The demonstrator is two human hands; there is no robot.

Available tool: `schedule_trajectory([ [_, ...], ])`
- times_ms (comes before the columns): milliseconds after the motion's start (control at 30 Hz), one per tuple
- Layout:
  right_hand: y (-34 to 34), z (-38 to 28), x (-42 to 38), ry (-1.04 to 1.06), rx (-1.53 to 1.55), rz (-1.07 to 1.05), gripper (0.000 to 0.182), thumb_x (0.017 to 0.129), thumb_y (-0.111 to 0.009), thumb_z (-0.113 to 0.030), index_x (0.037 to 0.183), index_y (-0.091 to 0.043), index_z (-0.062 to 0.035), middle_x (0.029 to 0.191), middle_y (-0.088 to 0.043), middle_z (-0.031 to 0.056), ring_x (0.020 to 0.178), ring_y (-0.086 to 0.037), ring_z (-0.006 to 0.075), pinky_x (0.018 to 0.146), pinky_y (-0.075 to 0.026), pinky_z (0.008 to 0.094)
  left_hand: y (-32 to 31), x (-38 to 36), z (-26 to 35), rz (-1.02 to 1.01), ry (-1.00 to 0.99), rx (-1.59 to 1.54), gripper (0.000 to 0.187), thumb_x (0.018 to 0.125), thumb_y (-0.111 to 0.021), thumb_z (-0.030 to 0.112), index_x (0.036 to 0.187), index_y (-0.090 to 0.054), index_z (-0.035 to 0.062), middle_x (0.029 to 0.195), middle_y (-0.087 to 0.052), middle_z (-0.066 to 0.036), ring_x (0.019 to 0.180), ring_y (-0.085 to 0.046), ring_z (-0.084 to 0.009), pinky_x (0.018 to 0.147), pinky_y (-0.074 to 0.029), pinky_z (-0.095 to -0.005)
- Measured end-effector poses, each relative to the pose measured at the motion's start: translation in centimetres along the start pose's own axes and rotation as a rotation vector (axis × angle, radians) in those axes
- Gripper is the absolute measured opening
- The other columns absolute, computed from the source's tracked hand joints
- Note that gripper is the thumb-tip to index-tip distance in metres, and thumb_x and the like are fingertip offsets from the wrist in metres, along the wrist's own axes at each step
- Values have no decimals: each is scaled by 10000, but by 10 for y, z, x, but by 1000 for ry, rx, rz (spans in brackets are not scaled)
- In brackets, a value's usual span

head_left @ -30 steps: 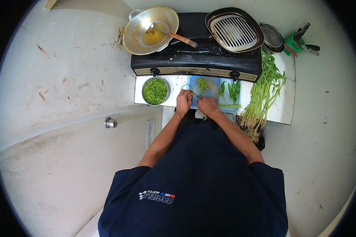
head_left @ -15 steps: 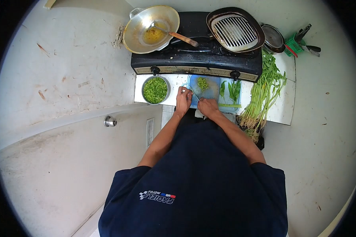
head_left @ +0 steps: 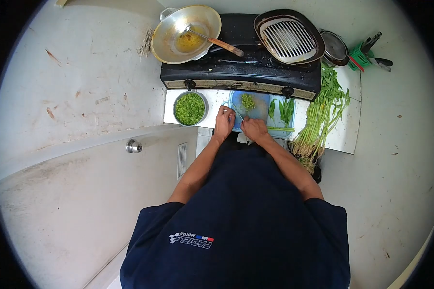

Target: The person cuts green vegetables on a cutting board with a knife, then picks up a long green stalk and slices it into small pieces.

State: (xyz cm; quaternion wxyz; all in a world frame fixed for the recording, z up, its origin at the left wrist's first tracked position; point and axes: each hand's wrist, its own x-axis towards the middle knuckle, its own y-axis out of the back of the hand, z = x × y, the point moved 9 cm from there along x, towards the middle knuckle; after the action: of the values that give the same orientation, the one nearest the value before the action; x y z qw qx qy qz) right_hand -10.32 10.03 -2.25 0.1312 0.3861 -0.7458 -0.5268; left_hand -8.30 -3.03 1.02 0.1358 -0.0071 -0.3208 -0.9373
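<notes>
My right hand (head_left: 253, 128) is closed round the handle end of a small knife (head_left: 239, 114), whose blade points up and left. My left hand (head_left: 224, 121) is closed at the left edge of the blue cutting board (head_left: 258, 106), close to the knife; what its fingers hold is too small to make out. Chopped green pieces (head_left: 247, 101) lie on the board above my hands. Just right of the board, a clear tray (head_left: 278, 133) carries green leaves (head_left: 286, 111) and cut stalks (head_left: 280, 129). A round bowl (head_left: 189, 109) of chopped greens stands to the left.
Behind the board is a black stove (head_left: 238, 72) with a wok (head_left: 208, 17) and a grill pan (head_left: 313, 36). Long leafy stalks (head_left: 318, 118) with roots lie at the right. A green basket (head_left: 359, 56) with utensils is at the back right.
</notes>
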Motion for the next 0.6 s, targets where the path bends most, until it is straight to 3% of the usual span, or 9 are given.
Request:
schedule_trajectory([
  [267, 14, -9, -8, 10, -4, 37, 310, 989, -532, -262, 913, -659, 11, 761, -740, 214, 704, -754, 359, 642, -598, 473, 3, 2, 4, -3, -17, -11, 134, 842, -685, -87, 952, -720, -19, 994, -601, -162, 817, -677, -287, 721, -564, -378],
  [367, -1, -2, 0, 0, 36, 39, 380, 1010, -526, -314, 956, -679, 29, 759, -734, 215, 687, -738, 377, 677, -590, 486, 4, 1, 6, 1, -24, 34, 143, 840, -682, -91, 955, -719, -14, 982, -603, -160, 802, -670, -289, 708, -555, -381],
  [600, -16, -4, 14, 49, -8, 48, 326, 980, -566, -286, 911, -679, 12, 754, -733, 207, 690, -742, 368, 661, -591, 479, -1, 0, -6, 6, 25, -17, 140, 842, -681, -105, 940, -712, -11, 1002, -599, -153, 824, -684, -272, 738, -594, -355],
])
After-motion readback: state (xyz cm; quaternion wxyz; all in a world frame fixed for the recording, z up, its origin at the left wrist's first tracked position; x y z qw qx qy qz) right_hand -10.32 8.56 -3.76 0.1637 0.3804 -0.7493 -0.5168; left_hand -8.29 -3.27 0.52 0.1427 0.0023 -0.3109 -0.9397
